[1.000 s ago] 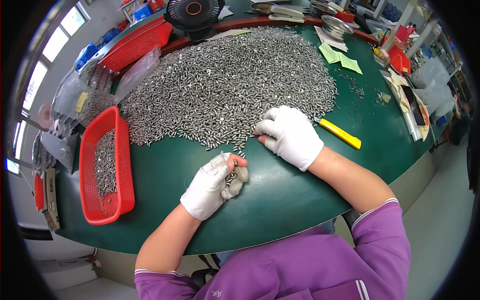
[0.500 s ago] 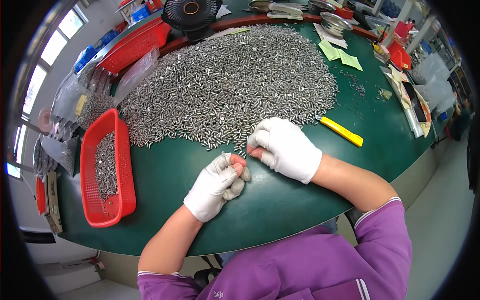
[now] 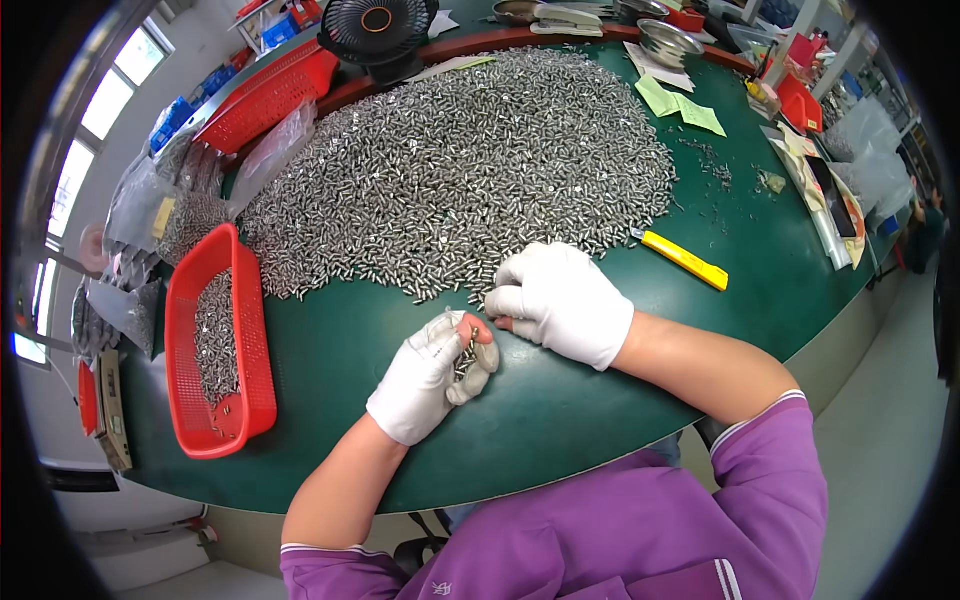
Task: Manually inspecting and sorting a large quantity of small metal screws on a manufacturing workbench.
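A broad heap of small silvery metal pins (image 3: 470,160) covers much of the green table (image 3: 340,350). My left hand (image 3: 435,375), in a white glove with bare thumb and fingertip, is curled around several of these metal pins (image 3: 464,362), which show in its palm. Just to the right, at the heap's near edge, my right hand (image 3: 562,305) wears a similar glove. Its fingers are bent together with the tips toward the left hand; anything pinched there is hidden. A small gap separates the two hands.
Left of the heap stands a red plastic basket (image 3: 262,375) partly filled with pins. A yellow utility knife (image 3: 685,261) lies on the right. Beyond are a black fan (image 3: 377,30), green paper (image 3: 700,115), a metal bowl (image 3: 668,45) and bagged pins (image 3: 125,305).
My left hand has opened somewhat, baring the pins in its palm. My right hand has shifted slightly left and down, its fingers turned further under.
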The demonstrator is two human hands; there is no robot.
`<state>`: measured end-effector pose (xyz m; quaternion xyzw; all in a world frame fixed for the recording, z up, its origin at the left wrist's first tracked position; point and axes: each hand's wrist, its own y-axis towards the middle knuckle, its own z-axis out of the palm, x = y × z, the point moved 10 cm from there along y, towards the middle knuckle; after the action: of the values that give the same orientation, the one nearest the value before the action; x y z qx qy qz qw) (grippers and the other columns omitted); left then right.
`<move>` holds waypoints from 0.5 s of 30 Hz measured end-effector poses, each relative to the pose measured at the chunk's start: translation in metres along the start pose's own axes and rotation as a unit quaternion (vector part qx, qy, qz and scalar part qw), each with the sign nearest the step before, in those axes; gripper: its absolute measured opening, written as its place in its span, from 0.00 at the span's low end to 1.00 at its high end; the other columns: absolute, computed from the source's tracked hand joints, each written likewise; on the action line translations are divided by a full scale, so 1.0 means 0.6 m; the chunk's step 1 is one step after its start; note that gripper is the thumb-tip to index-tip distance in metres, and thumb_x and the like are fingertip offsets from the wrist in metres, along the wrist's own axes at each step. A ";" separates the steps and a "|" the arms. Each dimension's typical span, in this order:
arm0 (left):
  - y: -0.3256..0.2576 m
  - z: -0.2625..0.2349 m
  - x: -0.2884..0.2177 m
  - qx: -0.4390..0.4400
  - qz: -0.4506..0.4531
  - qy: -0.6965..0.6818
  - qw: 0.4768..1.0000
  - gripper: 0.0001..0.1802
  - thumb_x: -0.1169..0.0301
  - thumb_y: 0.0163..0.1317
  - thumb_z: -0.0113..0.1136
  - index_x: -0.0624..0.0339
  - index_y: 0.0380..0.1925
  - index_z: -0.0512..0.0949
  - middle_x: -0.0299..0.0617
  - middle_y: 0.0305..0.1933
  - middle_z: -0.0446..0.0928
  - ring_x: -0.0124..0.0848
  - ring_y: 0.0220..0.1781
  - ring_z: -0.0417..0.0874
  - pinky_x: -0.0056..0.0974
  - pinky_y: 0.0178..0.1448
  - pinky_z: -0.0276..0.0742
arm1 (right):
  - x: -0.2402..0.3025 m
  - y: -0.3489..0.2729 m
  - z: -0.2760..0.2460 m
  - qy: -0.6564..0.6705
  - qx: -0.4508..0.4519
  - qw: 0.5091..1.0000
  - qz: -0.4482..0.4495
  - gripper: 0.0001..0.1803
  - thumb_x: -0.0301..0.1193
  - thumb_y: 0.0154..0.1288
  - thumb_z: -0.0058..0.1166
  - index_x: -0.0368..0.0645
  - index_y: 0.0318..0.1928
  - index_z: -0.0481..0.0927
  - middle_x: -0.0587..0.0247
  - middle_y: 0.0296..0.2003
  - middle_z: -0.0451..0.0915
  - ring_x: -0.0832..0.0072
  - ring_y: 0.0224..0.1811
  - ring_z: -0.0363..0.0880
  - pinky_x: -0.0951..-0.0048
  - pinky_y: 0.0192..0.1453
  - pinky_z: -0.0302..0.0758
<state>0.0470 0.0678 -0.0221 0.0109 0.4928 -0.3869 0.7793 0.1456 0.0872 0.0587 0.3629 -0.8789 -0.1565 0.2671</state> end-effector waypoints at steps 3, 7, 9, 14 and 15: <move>0.001 0.002 0.000 0.009 -0.002 0.005 1.000 0.14 0.56 0.73 0.49 0.54 0.40 0.74 0.33 0.32 0.75 0.20 0.23 0.67 0.24 0.23 0.54 | 0.002 0.003 0.021 -0.041 0.061 0.997 0.009 0.06 0.32 0.53 0.61 0.48 0.32 0.80 0.64 0.31 0.78 0.61 0.36 0.77 0.60 0.38 0.74; -0.001 0.004 -0.006 0.015 0.016 0.000 1.000 0.13 0.56 0.72 0.51 0.54 0.40 0.73 0.34 0.33 0.75 0.20 0.24 0.67 0.24 0.24 0.56 | -0.006 0.001 0.022 -0.050 0.055 0.996 0.040 0.06 0.32 0.55 0.60 0.46 0.32 0.79 0.62 0.32 0.77 0.60 0.38 0.77 0.60 0.40 0.74; -0.001 0.007 -0.010 0.005 0.020 -0.014 1.000 0.12 0.57 0.71 0.53 0.54 0.41 0.73 0.34 0.34 0.76 0.20 0.25 0.67 0.23 0.25 0.57 | -0.016 -0.003 0.021 -0.040 0.046 0.996 0.058 0.06 0.32 0.55 0.60 0.46 0.33 0.78 0.62 0.33 0.77 0.60 0.38 0.77 0.60 0.41 0.74; 0.002 0.006 -0.008 0.005 0.014 -0.031 0.999 0.12 0.60 0.67 0.61 0.54 0.42 0.74 0.33 0.35 0.77 0.18 0.26 0.68 0.22 0.27 0.61 | -0.005 -0.002 -0.003 0.139 0.003 0.988 0.061 0.09 0.35 0.58 0.59 0.46 0.37 0.80 0.60 0.36 0.77 0.59 0.42 0.76 0.60 0.48 0.74; 0.004 0.003 -0.003 0.010 0.006 -0.017 1.000 0.13 0.60 0.66 0.62 0.54 0.42 0.74 0.33 0.35 0.77 0.18 0.25 0.68 0.22 0.27 0.60 | 0.001 -0.002 -0.003 0.146 0.008 0.988 0.053 0.09 0.35 0.58 0.59 0.46 0.38 0.80 0.60 0.36 0.78 0.59 0.42 0.77 0.61 0.49 0.74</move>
<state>0.0494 0.0695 -0.0208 0.0149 0.4756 -0.3872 0.7897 0.1468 0.0859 0.0599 0.3364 -0.8499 -0.0803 0.3976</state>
